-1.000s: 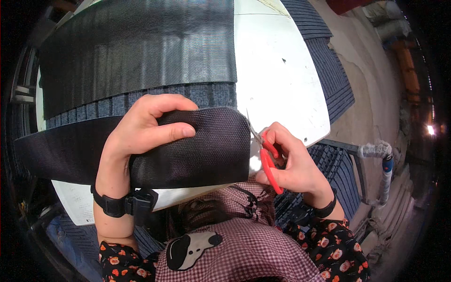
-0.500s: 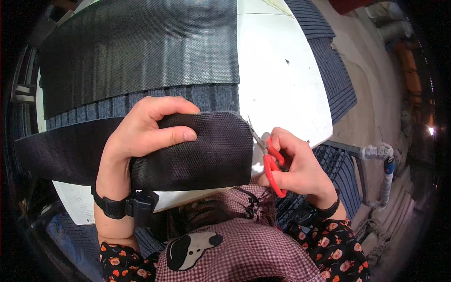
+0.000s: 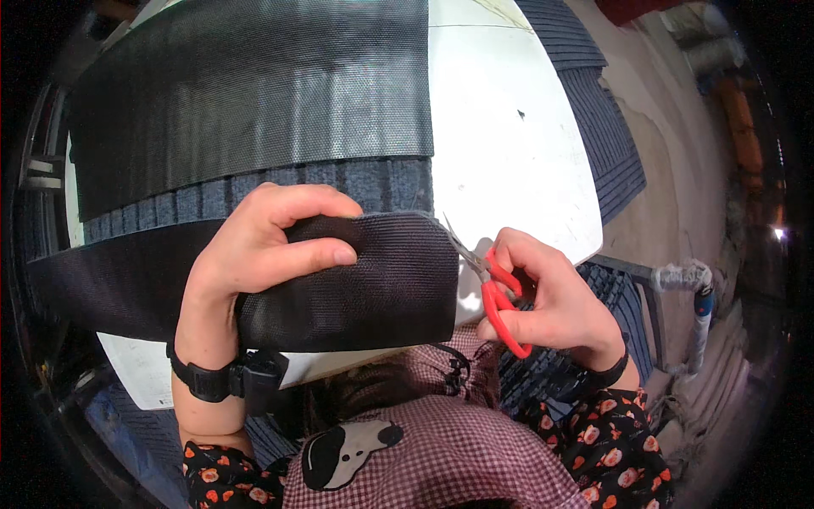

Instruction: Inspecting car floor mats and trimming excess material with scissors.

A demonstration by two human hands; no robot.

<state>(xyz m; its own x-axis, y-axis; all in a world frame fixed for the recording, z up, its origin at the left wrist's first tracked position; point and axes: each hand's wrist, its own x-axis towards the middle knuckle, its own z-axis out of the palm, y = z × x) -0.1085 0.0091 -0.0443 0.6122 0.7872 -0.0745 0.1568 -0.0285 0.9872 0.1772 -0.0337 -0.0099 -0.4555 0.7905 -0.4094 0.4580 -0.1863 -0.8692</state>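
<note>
A mat with a black textured backing (image 3: 373, 280) is folded at the near edge of the white table, its underside facing up. My left hand (image 3: 275, 242) grips the folded edge between thumb and fingers. Red-handled scissors (image 3: 500, 305) are in my right hand (image 3: 551, 293), with fingers around the handles. The scissors' blades point up and left, close to the mat's right corner; whether they touch it I cannot tell. Behind the fold lies a ribbed blue-grey mat surface (image 3: 331, 182), partly covered by another black backing sheet (image 3: 254, 85).
The white table (image 3: 509, 144) has a rounded right edge. Striped grey-blue mats (image 3: 593, 127) hang or lie beyond it on the right. Beside me at the right stands a bent pipe frame (image 3: 699, 305) wrapped in plastic.
My right hand and the scissors have shifted slightly right and down, away from the mat's corner. My left hand and the mat's fold sit a little lower.
</note>
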